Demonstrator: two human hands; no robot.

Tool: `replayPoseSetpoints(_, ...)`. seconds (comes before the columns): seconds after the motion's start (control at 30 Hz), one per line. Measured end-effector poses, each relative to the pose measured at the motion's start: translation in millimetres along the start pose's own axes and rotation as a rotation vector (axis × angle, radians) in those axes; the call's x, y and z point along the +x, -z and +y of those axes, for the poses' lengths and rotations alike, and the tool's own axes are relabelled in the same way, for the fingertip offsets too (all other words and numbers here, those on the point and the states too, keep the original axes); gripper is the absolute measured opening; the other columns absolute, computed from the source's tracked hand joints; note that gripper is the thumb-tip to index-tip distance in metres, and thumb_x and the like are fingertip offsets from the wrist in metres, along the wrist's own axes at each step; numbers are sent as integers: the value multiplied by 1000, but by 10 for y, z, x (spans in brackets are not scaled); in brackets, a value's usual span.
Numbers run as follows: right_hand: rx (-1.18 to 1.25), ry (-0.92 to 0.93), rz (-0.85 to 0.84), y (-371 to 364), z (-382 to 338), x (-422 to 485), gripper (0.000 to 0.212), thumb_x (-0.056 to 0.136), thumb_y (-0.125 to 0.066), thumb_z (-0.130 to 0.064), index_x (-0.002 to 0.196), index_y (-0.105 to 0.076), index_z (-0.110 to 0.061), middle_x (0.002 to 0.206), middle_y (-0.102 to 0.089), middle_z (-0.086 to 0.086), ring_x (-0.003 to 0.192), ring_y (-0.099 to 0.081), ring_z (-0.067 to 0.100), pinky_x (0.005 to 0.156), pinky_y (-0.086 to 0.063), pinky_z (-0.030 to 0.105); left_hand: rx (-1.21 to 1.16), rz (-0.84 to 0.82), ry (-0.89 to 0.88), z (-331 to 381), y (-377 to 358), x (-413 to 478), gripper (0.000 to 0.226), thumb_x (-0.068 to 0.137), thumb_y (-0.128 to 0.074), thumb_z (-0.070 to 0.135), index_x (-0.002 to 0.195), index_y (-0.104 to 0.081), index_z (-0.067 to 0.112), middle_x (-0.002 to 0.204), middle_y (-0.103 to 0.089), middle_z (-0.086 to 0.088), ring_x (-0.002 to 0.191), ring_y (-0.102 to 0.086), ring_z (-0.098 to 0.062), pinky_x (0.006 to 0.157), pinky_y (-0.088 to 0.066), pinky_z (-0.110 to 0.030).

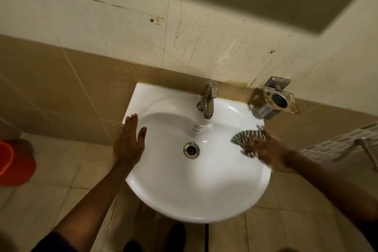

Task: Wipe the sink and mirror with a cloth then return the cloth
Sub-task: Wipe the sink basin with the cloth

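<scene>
Left hand flat and open on the rim of the white sink, fingers spread and pointing away toward the wall, thumb reaching over the inner slope of the bowl, nothing held. Right hand blurred, pressed onto a striped cloth at the opposite side of the bowl, fingers bent over the fabric and gripping it against the porcelain. Cloth bunched, dark and pale stripes, long axis roughly from the right hand's palm out toward the left hand, free pointed end sticking past the fingertips toward the middle of the basin. Drain between the two hands, nearer the cloth's tip than the left thumb. Tap beyond both hands at the back of the basin, spout aimed down into the bowl. Rusted metal holder on the wall just beyond the right hand. Orange bucket on the floor well out past the left hand. White plastic basket outside the right forearm, partly cut by the frame edge. Dark rectangular patch on the wall above, too dim to make out.
</scene>
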State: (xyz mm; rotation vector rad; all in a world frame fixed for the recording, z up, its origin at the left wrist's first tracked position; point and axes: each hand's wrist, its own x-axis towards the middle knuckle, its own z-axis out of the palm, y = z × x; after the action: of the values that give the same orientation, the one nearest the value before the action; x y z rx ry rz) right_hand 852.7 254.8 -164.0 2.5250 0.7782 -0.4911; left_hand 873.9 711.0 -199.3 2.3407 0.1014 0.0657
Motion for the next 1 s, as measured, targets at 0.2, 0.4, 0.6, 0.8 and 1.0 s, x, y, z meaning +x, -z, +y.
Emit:
replayPoseSetpoints(0.2, -192, 214, 44, 243, 337, 522, 71, 69, -78, -29, 134, -49, -29, 144, -48, -5, 137, -36, 28, 112, -13, 54, 12, 3, 29, 54, 18, -24, 54, 103, -42, 23, 152, -28, 6, 161, -29, -12, 151, -22, -26, 122, -21, -45)
replayPoseSetpoints(0.4, 190, -100, 186, -331, -227, 2, 43, 92, -34, -36, 125, -61, -29, 134, -59, -2, 135, -39, 36, 107, -27, 65, 17, 1, -12, -62, -37, 28, 53, 103, -38, 27, 150, -31, 3, 158, -35, -16, 150, -25, -28, 122, -21, -45)
replayPoseSetpoints(0.6, 794, -439, 439, -155, -1712, -644, 46, 99, -31, -39, 108, -67, -13, 108, -71, 11, 115, -45, 13, 112, -12, 23, 36, -3, -26, -138, -79, 41, 61, 99, -35, 37, 149, -34, 2, 155, -38, -18, 148, -29, -32, 121, -22, -47)
replayPoseSetpoints(0.8, 918, -398, 218, 806, -2919, -1, 33, 73, -64, -43, 101, -68, -26, 96, -69, 3, 96, -61, 22, 81, -49, 22, 22, -66, 44, -180, -66, 42, 74, 92, -24, 54, 151, -31, 10, 159, -33, -15, 149, -26, -33, 120, -24, -52)
replayPoseSetpoints(1.0, 1930, -408, 465, 1371, -2662, 98, 42, 86, -52, -48, 105, -65, -14, 101, -73, 3, 98, -68, 17, 86, -53, 32, -207, -146, 97, 19, 100, 62, 42, 102, -47, 28, 137, -53, 6, 150, -47, -18, 143, -37, -35, 116, -30, -47)
